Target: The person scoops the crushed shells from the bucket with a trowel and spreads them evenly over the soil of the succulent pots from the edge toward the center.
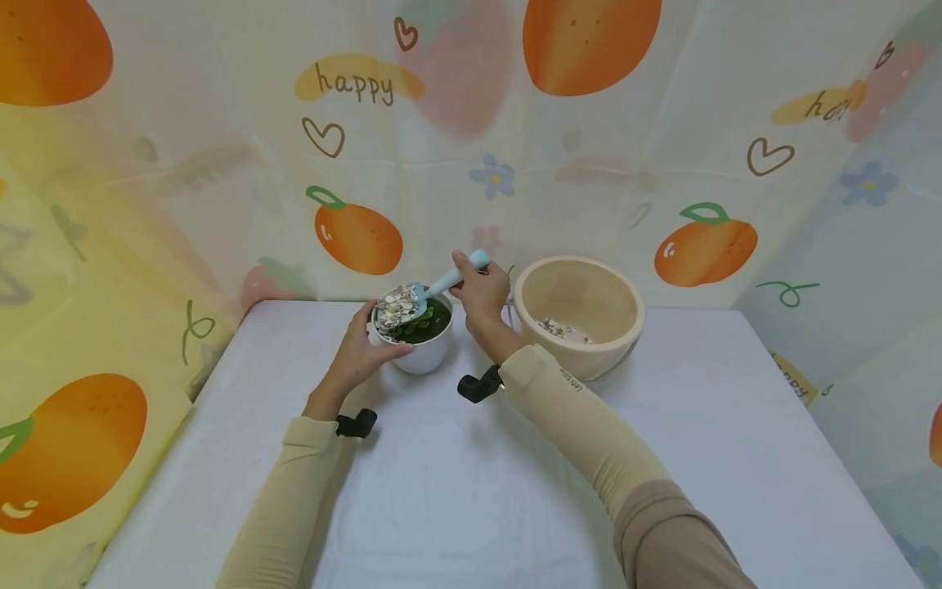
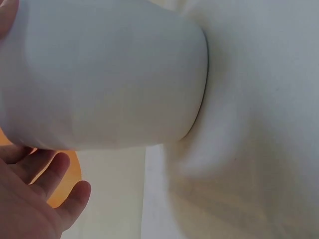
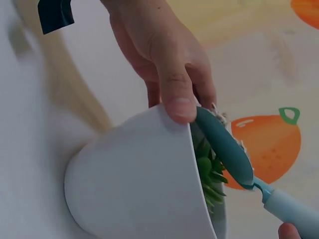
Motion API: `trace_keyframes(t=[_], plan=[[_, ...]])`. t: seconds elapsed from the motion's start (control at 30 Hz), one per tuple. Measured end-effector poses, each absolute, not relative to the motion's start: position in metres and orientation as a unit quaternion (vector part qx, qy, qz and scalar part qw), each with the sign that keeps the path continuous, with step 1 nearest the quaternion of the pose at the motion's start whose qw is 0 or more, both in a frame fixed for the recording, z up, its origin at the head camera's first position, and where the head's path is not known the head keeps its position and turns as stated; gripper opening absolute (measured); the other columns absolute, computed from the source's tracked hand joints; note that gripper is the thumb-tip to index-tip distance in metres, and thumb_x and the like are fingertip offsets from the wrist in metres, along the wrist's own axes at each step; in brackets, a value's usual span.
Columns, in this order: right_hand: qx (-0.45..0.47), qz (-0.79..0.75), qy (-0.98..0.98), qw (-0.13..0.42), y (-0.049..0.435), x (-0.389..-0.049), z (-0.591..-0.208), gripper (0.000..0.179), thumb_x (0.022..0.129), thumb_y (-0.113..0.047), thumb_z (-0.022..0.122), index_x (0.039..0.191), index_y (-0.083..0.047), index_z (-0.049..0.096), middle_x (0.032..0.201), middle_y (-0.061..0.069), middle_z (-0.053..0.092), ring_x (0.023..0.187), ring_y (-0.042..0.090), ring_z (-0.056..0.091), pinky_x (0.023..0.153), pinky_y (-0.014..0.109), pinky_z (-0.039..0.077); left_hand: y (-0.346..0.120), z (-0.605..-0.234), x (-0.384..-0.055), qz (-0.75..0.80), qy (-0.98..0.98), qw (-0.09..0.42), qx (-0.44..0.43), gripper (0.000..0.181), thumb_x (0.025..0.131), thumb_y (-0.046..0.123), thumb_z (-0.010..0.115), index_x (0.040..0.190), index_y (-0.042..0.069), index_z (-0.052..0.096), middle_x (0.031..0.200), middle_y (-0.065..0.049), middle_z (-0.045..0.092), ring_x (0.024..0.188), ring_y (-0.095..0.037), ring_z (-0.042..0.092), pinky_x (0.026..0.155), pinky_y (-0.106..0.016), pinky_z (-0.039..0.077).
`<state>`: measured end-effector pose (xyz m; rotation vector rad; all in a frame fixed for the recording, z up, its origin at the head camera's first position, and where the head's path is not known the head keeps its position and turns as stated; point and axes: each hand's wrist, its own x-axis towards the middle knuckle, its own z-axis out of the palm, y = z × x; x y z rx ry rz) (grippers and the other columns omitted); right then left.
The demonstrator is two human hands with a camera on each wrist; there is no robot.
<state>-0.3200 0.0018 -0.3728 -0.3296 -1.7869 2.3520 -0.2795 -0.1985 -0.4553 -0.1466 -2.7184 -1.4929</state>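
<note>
In the head view my left hand [image 1: 362,350] holds a white flowerpot [image 1: 423,358] by its left side, the thumb along the near rim and the fingers round the far side. A green succulent [image 3: 205,168] grows inside the pot. My right hand [image 1: 484,299] grips the pale blue handle of a small garden trowel [image 1: 446,281]. Its blue-green blade [image 3: 227,148] lies tilted over the pot's left rim, close to the left thumb. Pale pebbles or stone chips [image 1: 397,306] heap on the blade, partly hiding the plant. The pot's base rests on the white-covered table.
A large cream bowl-shaped pot [image 1: 633,343] stands right of the white pot, with some of the same pale chips [image 1: 562,330] at its bottom. The white-covered table [image 1: 441,491] backs onto a fruit-printed curtain [image 1: 589,180]. Black wrist cameras [image 1: 478,384] sit below both hands.
</note>
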Motion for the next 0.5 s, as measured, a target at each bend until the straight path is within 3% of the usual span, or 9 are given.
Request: trace_keyframes(t=[0.23, 0.5], plan=[[-0.08, 0.774, -0.627, 0.027, 0.01, -0.321, -0.368, 0.03, 0.088, -0.02, 0.074, 0.106, 0.002, 0.065, 0.096, 0.01, 0.066, 0.073, 0.014, 0.067, 0.075, 0.028, 0.06, -0.205, -0.452, -0.283, -0.472, -0.88, -0.002, -0.054, 0.11, 0.075, 0.038, 0.083, 0.155, 0.004, 0.014, 0.159, -0.022, 0.02, 0.146, -0.038, 0.022, 0.117, -0.059, 0.023], [-0.059, 0.776, -0.627, -0.006, 0.018, -0.322, -0.372, 0.032, 0.089, -0.009, 0.071, 0.116, 0.006, 0.063, 0.103, 0.012, 0.065, 0.104, 0.029, 0.068, 0.089, 0.033, 0.057, -0.207, -0.452, -0.289, -0.487, -0.87, -0.041, -0.069, 0.113, 0.077, 0.035, 0.081, 0.157, 0.007, 0.006, 0.162, -0.017, 0.014, 0.148, -0.036, 0.019, 0.118, -0.058, 0.022]])
